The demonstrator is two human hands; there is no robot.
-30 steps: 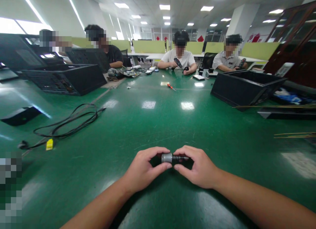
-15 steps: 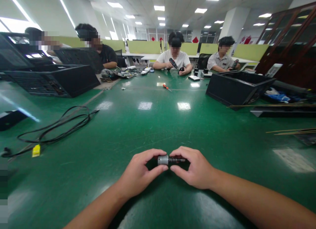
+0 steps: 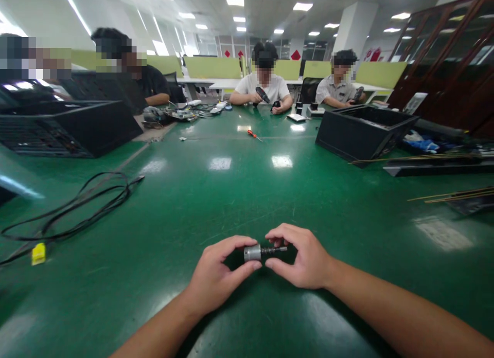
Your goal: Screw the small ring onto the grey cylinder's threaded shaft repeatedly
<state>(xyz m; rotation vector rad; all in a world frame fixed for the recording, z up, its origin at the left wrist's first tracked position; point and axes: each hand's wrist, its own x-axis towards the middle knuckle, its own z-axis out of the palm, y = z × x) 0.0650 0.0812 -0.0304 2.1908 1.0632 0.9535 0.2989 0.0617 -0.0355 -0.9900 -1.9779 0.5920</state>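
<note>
A small hole saw [image 3: 252,252], with a silver cylindrical cup and a dark shank wound with a spring, lies sideways low in the middle of the view, its shank pointing right. My left hand [image 3: 219,270] pinches the cup between thumb and fingertips. Around the shank, my right hand [image 3: 303,257] is curved with thumb and fingers apart, a gap showing between them and the metal. Beneath both hands is the green tabletop [image 3: 239,198].
Coiled black cables [image 3: 88,203] with a yellow tag [image 3: 38,253] lie left. Black computer cases stand at far left [image 3: 77,131] and right [image 3: 358,134]. An orange screwdriver [image 3: 252,134] lies ahead. Thin rods [image 3: 451,196] are at right. Several people sit across the table.
My right hand's fingers have spread a little wider and lifted off the shank. The hole saw has tilted slightly, its shank end higher. The whole view has shifted somewhat.
</note>
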